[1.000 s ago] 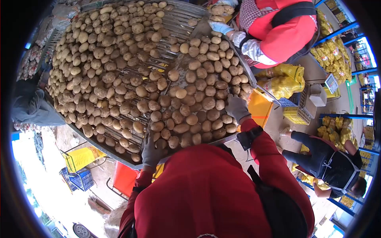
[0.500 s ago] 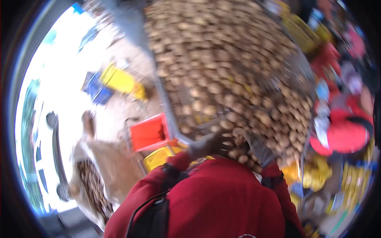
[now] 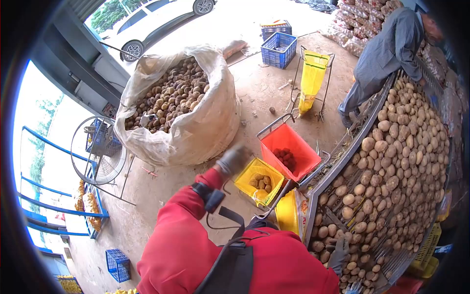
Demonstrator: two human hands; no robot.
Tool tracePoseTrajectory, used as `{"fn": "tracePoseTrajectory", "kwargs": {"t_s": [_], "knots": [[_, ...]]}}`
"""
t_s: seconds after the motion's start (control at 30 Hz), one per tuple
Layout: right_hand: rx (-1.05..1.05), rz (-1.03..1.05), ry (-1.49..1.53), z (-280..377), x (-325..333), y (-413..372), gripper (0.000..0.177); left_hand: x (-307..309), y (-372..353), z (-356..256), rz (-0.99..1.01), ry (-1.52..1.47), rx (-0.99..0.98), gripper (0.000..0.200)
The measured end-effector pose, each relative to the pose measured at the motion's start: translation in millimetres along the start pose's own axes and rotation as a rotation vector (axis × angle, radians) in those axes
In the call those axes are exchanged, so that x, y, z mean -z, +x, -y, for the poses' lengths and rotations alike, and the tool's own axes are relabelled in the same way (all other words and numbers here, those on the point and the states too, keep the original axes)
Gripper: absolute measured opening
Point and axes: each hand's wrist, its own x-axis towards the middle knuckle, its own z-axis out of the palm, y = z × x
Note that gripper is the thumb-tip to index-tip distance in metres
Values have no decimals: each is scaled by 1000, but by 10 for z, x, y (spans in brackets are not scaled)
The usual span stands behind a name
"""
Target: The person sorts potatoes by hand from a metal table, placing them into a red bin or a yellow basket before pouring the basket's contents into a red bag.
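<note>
My left hand (image 3: 232, 160), in a grey glove and smeared by motion, reaches out beside a yellow bag (image 3: 242, 184) with several round brown tubers in it. Its fingers are too blurred to read. My right hand (image 3: 338, 255), also gloved, lies over the near edge of a slatted sorting table, fingers stretched out among the tubers. Many pale brown tubers (image 3: 391, 182) cover that table. Beyond the yellow bag, a red bag (image 3: 306, 156) on a metal frame holds a small heap of darker tubers.
A large white sack (image 3: 223, 105) full of tubers stands ahead. At left is a floor fan (image 3: 98, 149). Blue crates (image 3: 279, 59) and a yellow bag on a stand (image 3: 313, 78) are farther off. A person (image 3: 384, 59) bends over the table's far end.
The view has swung left toward the big sack. My left hand has left the tubers on the table and moved out beside the yellow bag; my right hand is still at the tubers.
</note>
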Motion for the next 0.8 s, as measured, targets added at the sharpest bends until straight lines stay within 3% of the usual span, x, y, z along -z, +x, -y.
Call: {"fn": "tracePoseTrajectory", "kwargs": {"t_s": [0.03,0.07,0.13,0.2,0.23,0.3,0.37,0.4,0.43,0.5,0.53,0.6,0.63,0.67,0.7,0.73,0.77,0.8], "knots": [[-2,22,19,-38,-43,47,40,393,174,-481,-118,-178,-105,22],[-5,46,39,-80,-97,102,39,503,378,-1054,-389,-395,-434,32],[-8,95,40,-152,-184,180,37,477,330,-1621,-827,-551,-374,46],[113,48,-105,-351,-295,277,38,-89,376,-1154,-752,-296,-372,57],[242,16,-202,-252,-405,210,37,200,524,-710,-409,-258,-84,59],[511,-8,-522,-449,-432,336,35,-388,592,228,-125,-119,80,46],[661,-47,-779,-406,-417,202,32,-1628,340,634,-79,147,283,41],[887,-94,-805,-531,-417,242,30,-1974,311,852,43,400,241,42],[923,-65,-873,-480,-389,179,33,-2277,263,1169,232,628,206,42],[835,40,-1002,-351,-194,-83,51,-2621,300,1783,610,1079,-36,50],[822,24,-1049,-539,-83,-90,51,-2837,299,2079,779,1275,-228,54],[662,-107,-877,-796,169,-251,55,-3144,-52,2532,960,1625,-438,67],[621,-193,-933,-925,267,-354,56,-3146,-300,2776,972,1767,-410,73],[609,-256,-993,-1060,439,-420,57,-3029,-548,2980,982,1915,-585,82],[605,-305,-1055,-1196,603,-476,58,-2723,-539,3383,1025,1662,-594,83],[622,-419,-1125,-1373,706,-551,61,-3303,-848,2897,1148,1754,-33,84],[550,-456,-1117,-1441,765,-638,59,-3255,-922,3075,1204,1871,-164,85],[484,-487,-1107,-1487,831,-702,57,-3334,-929,3072,1314,1833,-156,83]]}}
